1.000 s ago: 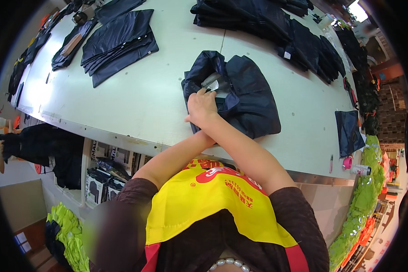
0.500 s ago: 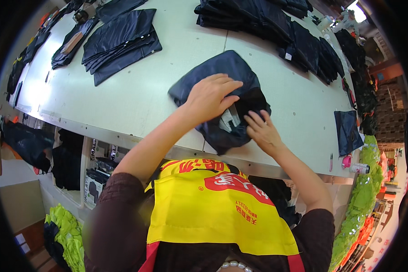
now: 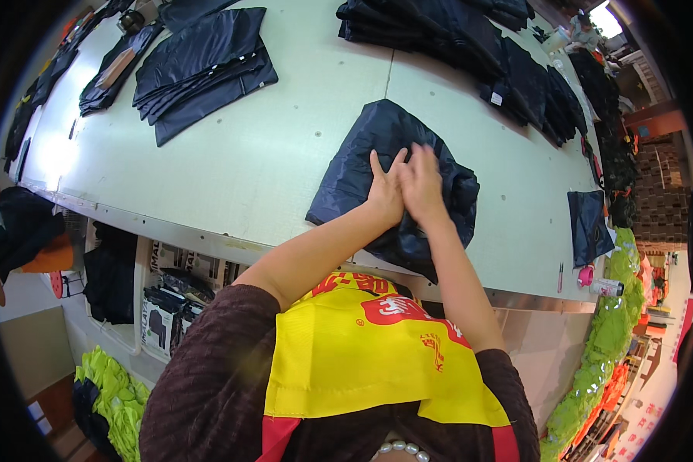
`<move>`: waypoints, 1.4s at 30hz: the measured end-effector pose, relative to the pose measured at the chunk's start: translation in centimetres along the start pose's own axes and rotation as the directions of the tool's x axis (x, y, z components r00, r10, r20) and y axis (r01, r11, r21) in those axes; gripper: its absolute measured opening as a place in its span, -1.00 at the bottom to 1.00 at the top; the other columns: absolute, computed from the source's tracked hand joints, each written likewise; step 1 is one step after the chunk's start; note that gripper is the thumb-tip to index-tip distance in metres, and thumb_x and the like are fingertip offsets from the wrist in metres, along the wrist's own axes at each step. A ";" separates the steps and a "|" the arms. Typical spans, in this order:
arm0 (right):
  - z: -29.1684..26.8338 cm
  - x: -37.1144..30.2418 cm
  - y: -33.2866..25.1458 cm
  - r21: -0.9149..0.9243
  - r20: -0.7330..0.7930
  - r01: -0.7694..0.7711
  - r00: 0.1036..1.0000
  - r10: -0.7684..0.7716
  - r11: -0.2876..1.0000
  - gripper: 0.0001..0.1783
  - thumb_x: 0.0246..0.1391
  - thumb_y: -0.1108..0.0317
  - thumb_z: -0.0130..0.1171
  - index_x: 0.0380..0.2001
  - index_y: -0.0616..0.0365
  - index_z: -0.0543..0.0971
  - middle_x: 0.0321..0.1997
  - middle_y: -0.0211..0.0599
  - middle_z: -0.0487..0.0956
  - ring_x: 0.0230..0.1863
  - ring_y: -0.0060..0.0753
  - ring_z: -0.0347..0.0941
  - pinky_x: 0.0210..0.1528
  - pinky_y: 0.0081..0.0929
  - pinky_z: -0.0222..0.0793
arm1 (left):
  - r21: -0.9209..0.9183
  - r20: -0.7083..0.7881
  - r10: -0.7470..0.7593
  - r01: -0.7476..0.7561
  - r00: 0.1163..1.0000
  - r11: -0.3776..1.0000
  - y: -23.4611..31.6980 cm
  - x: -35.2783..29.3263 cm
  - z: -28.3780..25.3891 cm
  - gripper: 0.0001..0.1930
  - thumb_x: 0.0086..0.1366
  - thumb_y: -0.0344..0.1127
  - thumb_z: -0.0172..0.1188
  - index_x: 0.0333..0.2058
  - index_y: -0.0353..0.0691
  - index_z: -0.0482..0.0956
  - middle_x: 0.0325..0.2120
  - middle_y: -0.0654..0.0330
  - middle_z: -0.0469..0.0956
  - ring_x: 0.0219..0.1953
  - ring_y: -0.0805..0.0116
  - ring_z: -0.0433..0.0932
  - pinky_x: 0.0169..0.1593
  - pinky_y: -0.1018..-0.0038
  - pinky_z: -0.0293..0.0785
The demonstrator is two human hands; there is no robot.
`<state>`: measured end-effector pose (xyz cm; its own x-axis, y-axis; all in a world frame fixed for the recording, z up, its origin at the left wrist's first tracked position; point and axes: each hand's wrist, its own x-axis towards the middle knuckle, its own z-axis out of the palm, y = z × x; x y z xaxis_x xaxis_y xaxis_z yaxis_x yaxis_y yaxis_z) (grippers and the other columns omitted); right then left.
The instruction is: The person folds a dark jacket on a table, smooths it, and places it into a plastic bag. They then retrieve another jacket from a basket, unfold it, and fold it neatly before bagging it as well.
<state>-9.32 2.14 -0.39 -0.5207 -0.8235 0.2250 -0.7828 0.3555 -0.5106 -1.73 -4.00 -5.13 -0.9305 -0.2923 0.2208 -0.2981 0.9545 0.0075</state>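
A dark navy folded garment [image 3: 362,165] of smooth, slightly shiny cloth lies on the pale table close to its front edge. My left hand [image 3: 387,189] rests on the middle of it, fingers apart and pointing away from me. Right beside it, nearly touching, my right hand [image 3: 422,185] lies over the cloth with its fingers stretched out and blurred by motion. The garment's right part is bunched and creased, and a corner hangs toward the table's front edge. The pale label seen earlier is out of sight.
Stacks of folded navy garments lie at the back left [image 3: 200,65] and back right [image 3: 431,38]. On the right are a small navy folded piece [image 3: 587,223], a bottle with a pink cap [image 3: 604,287] and a pen [image 3: 560,277]. Lime-green material [image 3: 604,339] lies beyond the right edge.
The black opening and its white label are now covered by navy cloth. My hands have come together at the garment's middle, the right moving left. The garment sits slightly further right and nearer.
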 end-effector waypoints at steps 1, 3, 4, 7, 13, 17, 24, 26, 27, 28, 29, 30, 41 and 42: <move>1.3 -0.5 2.8 0.008 -0.012 -0.145 0.989 0.145 0.989 -0.38 0.15 0.15 -0.07 0.15 0.39 0.18 0.28 0.25 0.10 0.27 0.22 0.06 0.25 -0.19 0.07 | -0.070 0.157 0.004 0.007 0.988 0.998 -0.2 0.0 -2.7 -0.34 0.08 -0.05 0.12 0.19 -0.03 0.25 0.27 0.18 0.05 0.35 0.13 -0.15 0.14 -0.41 -0.22; 2.3 -0.3 4.7 -0.071 -0.071 -0.246 0.968 0.241 0.967 -0.30 0.13 0.14 -0.03 0.16 0.50 0.12 0.25 0.39 0.09 0.28 0.24 0.04 0.24 -0.18 0.09 | -0.110 0.108 -0.023 0.035 0.994 0.993 -0.2 0.0 -2.4 -0.33 0.05 -0.04 0.17 0.17 -0.06 0.28 0.25 0.15 0.10 0.33 0.15 -0.10 0.13 -0.40 -0.19; 1.9 0.2 5.0 -0.094 0.028 -0.272 0.961 0.276 0.958 -0.28 0.10 0.13 0.01 0.16 0.49 0.13 0.20 0.38 0.16 0.24 0.21 0.12 0.22 -0.20 0.13 | -0.139 0.090 -0.022 0.034 0.996 0.990 -0.5 -0.4 -2.2 -0.36 0.07 -0.05 0.16 0.14 -0.07 0.30 0.24 0.13 0.13 0.33 0.14 -0.06 0.12 -0.39 -0.18; -2.5 4.1 3.3 -0.184 0.333 -0.363 0.851 0.406 0.913 -0.17 -0.07 0.12 0.20 0.13 0.48 0.16 0.02 0.33 0.40 0.08 0.12 0.36 0.12 -0.27 0.27 | -0.412 -0.092 -0.024 -0.017 0.995 0.911 -1.9 -1.2 -2.1 -0.46 0.19 0.03 0.09 0.05 -0.19 0.41 0.12 0.05 0.30 0.27 0.15 0.09 0.17 -0.32 -0.23; -2.6 7.8 0.4 -0.704 0.318 -0.124 0.826 0.465 0.700 0.30 -0.54 0.01 0.52 0.24 0.34 0.02 0.13 0.15 0.35 0.16 0.03 0.30 0.20 -0.23 0.21 | -0.728 -0.268 0.274 -0.381 0.924 0.570 -6.2 -6.0 -4.9 -0.55 0.06 -0.33 0.14 0.00 -0.15 0.43 0.02 0.04 0.40 0.19 0.10 0.25 0.25 -0.04 -0.07; -1.7 9.2 5.4 -0.501 0.539 -0.199 0.690 0.483 0.843 0.44 -0.73 -0.10 0.54 0.25 0.26 0.01 0.15 0.08 0.34 0.19 0.01 0.27 0.24 -0.22 0.14 | -0.447 0.001 0.402 -0.360 0.915 0.819 -7.7 -11.8 -5.7 -0.39 0.03 -0.30 0.17 0.13 0.00 0.29 0.14 0.07 0.28 0.27 0.12 0.12 0.27 -0.07 -0.22; -0.9 9.9 8.8 -0.276 0.739 -0.323 0.532 0.415 0.905 -0.15 -0.60 0.12 0.51 -0.13 0.37 0.51 -0.21 -0.03 0.58 -0.24 -0.23 0.53 -0.11 -0.40 0.42 | -0.158 -0.261 0.341 -0.388 0.903 0.908 -7.1 -9.1 -2.7 -0.60 0.09 -0.25 0.14 -0.05 0.06 0.38 0.15 0.08 0.27 0.25 0.14 0.14 0.26 -0.10 -0.18; -1.2 9.2 7.3 -0.242 0.683 -0.316 0.616 0.393 0.917 -0.41 -0.54 0.15 0.48 -0.38 0.37 0.60 -0.41 -0.11 0.61 -0.39 -0.26 0.53 -0.24 -0.40 0.45 | -0.192 -0.290 0.377 -0.440 0.879 0.877 -7.7 -7.1 -3.3 -0.68 0.02 -0.26 0.17 -0.19 -0.06 0.42 0.01 0.06 0.39 0.17 0.11 0.26 0.24 -0.04 -0.04; -1.2 9.1 7.4 -0.244 0.674 -0.311 0.627 0.391 0.919 -0.40 -0.53 0.14 0.48 -0.38 0.38 0.60 -0.41 -0.10 0.61 -0.40 -0.26 0.53 -0.25 -0.40 0.44 | -0.208 -0.248 0.414 -0.466 0.876 0.860 -8.0 -6.2 -4.0 -0.68 0.00 -0.27 0.18 -0.22 -0.10 0.42 -0.04 0.06 0.42 0.14 0.12 0.29 0.23 -0.02 -0.01; -1.3 8.9 7.6 -0.242 0.665 -0.306 0.639 0.387 0.921 -0.39 -0.52 0.13 0.47 -0.37 0.39 0.59 -0.41 -0.09 0.61 -0.41 -0.25 0.53 -0.26 -0.40 0.44 | -0.224 -0.202 0.452 -0.491 0.869 0.842 -8.4 -5.1 -4.6 -0.69 -0.02 -0.27 0.19 -0.24 -0.13 0.43 -0.10 0.06 0.46 0.11 0.12 0.33 0.23 0.01 0.02; -1.0 8.9 8.2 -0.311 0.654 -0.249 0.644 0.397 0.917 -0.40 -0.49 0.09 0.45 -0.41 0.41 0.59 -0.43 -0.05 0.60 -0.41 -0.24 0.54 -0.27 -0.38 0.44 | -0.290 -0.144 0.483 -0.503 0.864 0.814 -8.7 -3.8 -5.2 -0.70 -0.09 -0.29 0.22 -0.31 -0.17 0.44 -0.25 0.11 0.50 -0.01 0.18 0.42 0.19 0.07 0.09; -1.2 8.4 8.7 -0.311 0.647 -0.235 0.658 0.386 0.921 -0.39 -0.46 0.07 0.43 -0.42 0.43 0.58 -0.45 -0.01 0.59 -0.40 -0.22 0.54 -0.27 -0.38 0.43 | -0.389 0.037 0.517 -0.464 0.855 0.796 -8.8 -2.3 -6.0 -0.72 -0.12 -0.28 0.25 -0.38 -0.17 0.46 -0.37 0.16 0.53 -0.13 0.25 0.49 0.11 0.17 0.19; -2.8 8.0 -2.2 -0.509 0.700 0.128 0.636 0.323 0.851 0.35 -0.63 -0.58 0.19 0.01 0.49 0.33 -0.08 0.16 0.51 -0.02 -0.01 0.46 0.03 -0.23 0.30 | -0.529 0.412 0.628 -0.388 0.660 0.755 -8.4 7.3 1.8 -0.74 -0.03 -0.17 0.16 -0.43 -0.22 0.63 -0.38 -0.01 0.60 -0.27 0.01 0.56 -0.15 0.22 0.45; -2.7 7.5 -2.8 -0.546 0.681 0.164 0.659 0.321 0.821 0.29 -0.64 -0.53 0.25 -0.01 0.45 0.36 -0.16 0.07 0.54 -0.08 -0.03 0.47 0.08 -0.21 0.22 | -0.603 0.455 0.545 -0.207 0.705 0.771 -8.0 7.1 1.5 -0.70 0.00 -0.13 0.13 -0.42 -0.23 0.64 -0.37 0.00 0.60 -0.25 0.01 0.56 -0.13 0.22 0.44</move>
<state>-11.94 -3.78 4.97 -0.3626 -0.7290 -0.5805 -0.9145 0.3983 0.0709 -6.25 -13.83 -5.11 -0.9150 0.2871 -0.2836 0.0910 0.8315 0.5480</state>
